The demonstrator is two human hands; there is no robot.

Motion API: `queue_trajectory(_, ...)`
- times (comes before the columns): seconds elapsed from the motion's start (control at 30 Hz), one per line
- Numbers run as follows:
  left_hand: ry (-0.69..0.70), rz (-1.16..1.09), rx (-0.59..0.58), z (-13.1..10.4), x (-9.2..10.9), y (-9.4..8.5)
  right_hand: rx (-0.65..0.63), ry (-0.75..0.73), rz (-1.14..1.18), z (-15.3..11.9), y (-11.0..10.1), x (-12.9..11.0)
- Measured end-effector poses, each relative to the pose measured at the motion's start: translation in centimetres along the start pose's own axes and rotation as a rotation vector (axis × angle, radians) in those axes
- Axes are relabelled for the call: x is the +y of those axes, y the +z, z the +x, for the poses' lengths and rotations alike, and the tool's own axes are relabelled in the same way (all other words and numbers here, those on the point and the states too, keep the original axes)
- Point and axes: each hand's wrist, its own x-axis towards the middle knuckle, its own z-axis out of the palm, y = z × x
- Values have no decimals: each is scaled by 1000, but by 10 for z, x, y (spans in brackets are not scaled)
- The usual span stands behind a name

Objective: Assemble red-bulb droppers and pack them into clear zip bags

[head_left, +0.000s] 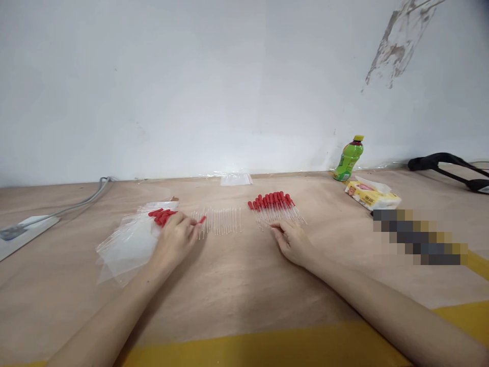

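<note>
My left hand [178, 237] pinches a small red rubber bulb [201, 220] between its fingertips. Under and behind that hand lies a pile of red bulbs [162, 216], partly covered by it. A row of thin clear glass tubes [225, 220] is laid out side by side to its right. My right hand [292, 239] rests at the lower ends of a group of red-capped glass droppers [273, 201]. Its thumb and fingers are closed, seemingly on the thin end of a glass dropper, though the fingers hide most of the contact.
Clear plastic bags [126, 244] lie at left, near a grey cable [84, 199]. Another small bag [236, 179] sits by the wall. At right stand a green bottle [348, 159] and a tissue pack [372, 193], with a black frame-like object [439, 162] beyond.
</note>
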Motion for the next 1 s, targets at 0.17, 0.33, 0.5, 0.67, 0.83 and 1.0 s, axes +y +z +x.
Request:
queue_trajectory(0.17, 213, -355, -225, -15, 42, 2, -67, -44, 66, -3, -3, -6)
queue_trajectory(0.33, 144, -478, -289, -21, 51, 19, -130, -53, 96, -5, 2, -13)
queue_trajectory(0.5, 117, -591, -214, -17, 57, 26, -143, -65, 147, -5, 6, -24)
queue_trajectory(0.67, -35, -816, -290, -20, 70, 20, -164, -63, 205, -5, 5, -34)
queue_trajectory(0.83, -93, -1006, -361, -25, 73, 22, -160, -83, 226, -6, 8, -33)
queue_trajectory(1.0, -58, -1079, -456, -25, 73, 25, -169, -117, 242, -6, 10, -30)
